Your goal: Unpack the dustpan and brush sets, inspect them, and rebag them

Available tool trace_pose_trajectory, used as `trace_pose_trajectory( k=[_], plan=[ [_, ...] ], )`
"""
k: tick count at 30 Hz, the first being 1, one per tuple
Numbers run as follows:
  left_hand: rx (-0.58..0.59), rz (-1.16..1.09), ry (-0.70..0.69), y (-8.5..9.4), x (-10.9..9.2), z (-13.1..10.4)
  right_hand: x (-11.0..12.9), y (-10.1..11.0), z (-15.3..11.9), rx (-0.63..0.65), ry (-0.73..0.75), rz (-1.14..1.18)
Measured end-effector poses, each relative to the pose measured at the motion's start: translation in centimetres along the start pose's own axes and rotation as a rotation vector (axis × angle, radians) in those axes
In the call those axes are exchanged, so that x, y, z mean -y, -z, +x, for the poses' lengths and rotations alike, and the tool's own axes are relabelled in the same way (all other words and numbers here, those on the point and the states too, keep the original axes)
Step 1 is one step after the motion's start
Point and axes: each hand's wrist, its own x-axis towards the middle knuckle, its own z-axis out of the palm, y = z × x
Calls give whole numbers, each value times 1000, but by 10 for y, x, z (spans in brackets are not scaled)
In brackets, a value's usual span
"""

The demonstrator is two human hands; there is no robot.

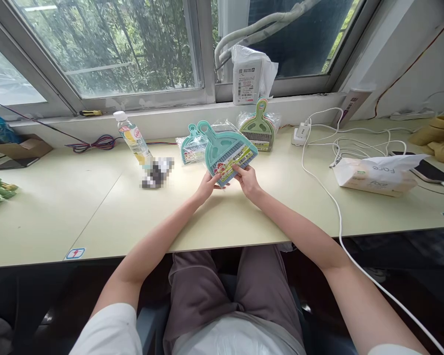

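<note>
A teal mini dustpan and brush set [227,150] with a printed label is held up over the table, its looped handle pointing up and left. My left hand [207,186] grips its lower left edge. With thumb on the label, my right hand [247,180] pinches the lower right part. Behind it to the left lies another teal dustpan set [192,145] in clear wrap. A green dustpan set [259,128], also in plastic, leans at the back against the sill.
On the pale table [133,227] stand a drink bottle [135,140] and a blurred dark item [156,173] at left. To the right are a tissue pack [377,175], a phone [434,170] and tangled white cables [355,143]. A box [248,81] sits on the window sill.
</note>
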Motion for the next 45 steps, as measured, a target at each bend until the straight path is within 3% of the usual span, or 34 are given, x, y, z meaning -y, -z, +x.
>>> trace_pose_trajectory(
  k=[6, 11, 13, 16, 21, 23, 26, 32, 35, 41, 45],
  plan=[
    [54, 41, 7, 2, 0, 1, -1, 1, 1, 11, 11, -4],
    [270, 82, 121, -4, -3, -6, 1, 3, 1, 5, 41, 22],
    [303, 67, 143, -8, -4, -9, 2, 3, 1, 5, 44, 35],
    [244, -2, 112, -9, -5, -8, 3, 2, 0, -6, 39, 33],
    [-72, -135, -24, 5, -6, 2, 1, 0, -1, -7, 16, 8],
    [-147, -156, -52, 10, -6, 5, 0, -2, -2, 1, -5, 0],
    [-141, -175, -25, 10, -6, 4, -2, -3, -3, -2, -17, -4],
    [49, -152, 130, -2, -3, -1, -4, 1, -1, -33, -25, 9],
    [6, -150, 154, 0, 0, 2, -6, 2, 0, -43, -28, 8],
    [-83, -212, 26, 5, 1, 6, -7, 1, 1, -30, -25, 28],
    [-144, -206, 42, 7, 2, 7, -8, 1, 0, -14, -25, 2]
  ],
)
